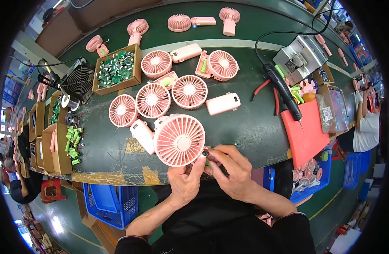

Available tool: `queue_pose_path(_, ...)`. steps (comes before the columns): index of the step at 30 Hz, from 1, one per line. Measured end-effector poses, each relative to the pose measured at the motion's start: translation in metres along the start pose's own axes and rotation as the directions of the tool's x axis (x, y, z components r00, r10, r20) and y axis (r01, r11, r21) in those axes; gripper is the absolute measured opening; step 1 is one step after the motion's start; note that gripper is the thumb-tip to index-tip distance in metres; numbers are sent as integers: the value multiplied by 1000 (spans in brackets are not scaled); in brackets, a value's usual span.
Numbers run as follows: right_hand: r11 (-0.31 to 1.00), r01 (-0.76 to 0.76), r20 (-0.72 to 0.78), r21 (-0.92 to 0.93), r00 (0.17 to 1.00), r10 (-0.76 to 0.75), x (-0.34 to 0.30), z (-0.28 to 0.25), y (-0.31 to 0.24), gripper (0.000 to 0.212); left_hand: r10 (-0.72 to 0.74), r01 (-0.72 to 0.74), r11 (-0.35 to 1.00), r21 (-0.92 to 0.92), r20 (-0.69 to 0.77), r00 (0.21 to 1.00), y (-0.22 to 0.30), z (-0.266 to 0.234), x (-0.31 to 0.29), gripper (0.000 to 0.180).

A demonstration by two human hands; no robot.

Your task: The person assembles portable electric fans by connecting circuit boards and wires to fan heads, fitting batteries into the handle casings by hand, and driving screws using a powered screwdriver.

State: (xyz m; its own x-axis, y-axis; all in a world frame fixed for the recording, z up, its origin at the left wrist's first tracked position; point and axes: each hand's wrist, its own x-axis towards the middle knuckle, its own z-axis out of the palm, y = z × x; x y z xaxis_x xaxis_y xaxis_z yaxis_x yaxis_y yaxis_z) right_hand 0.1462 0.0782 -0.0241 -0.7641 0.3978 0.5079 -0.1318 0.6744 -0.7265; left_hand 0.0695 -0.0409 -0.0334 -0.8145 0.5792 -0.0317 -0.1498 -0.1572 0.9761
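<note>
A pink handheld fan [180, 140] is held upright at the near edge of the bench, its round grille facing up. My left hand [185, 180] grips it from below, thumb against the fan's lower right side. At that same side, my right hand [231, 169] pinches something small beside a bit of green; the fingers hide what it is. Just left of the held fan lies a pink handle shell [142, 136]. Several more pink fans, such as one fan [153, 100], cluster beyond it, with another shell [223, 103] to the right.
A cardboard box of green circuit boards [117, 70] stands far left. Green battery cells [74, 144] lie near more boxes. To the right are an electric screwdriver [283, 91], red-handled pliers [275, 97], a metal fixture [299, 58] and a red foam sheet [304, 131]. Finished-looking fans [179, 23] lie behind.
</note>
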Motion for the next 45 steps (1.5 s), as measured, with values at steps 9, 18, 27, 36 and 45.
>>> queue_pose_path(9,996,-66,3,61,998,66,-4,8,-1,41,6,-5,1000,10,-44,999,-1,-1,3,24)
queue_pose_path(18,1000,-30,-93,-2,995,30,-6,13,-3,41,86,-82,996,38,-110,990,-4,8,3,25)
queue_pose_path(27,993,23,-112,119,994,-10,-2,21,-14,44,387,-347,915,203,-208,898,-12,8,6,26)
queue_pose_path(36,989,73,-222,131,974,-43,5,20,-12,42,393,-339,905,256,-201,898,-5,20,15,26)
queue_pose_path(45,911,-99,-65,401,989,136,6,0,-23,45,431,-413,898,151,-114,895,-1,25,16,26)
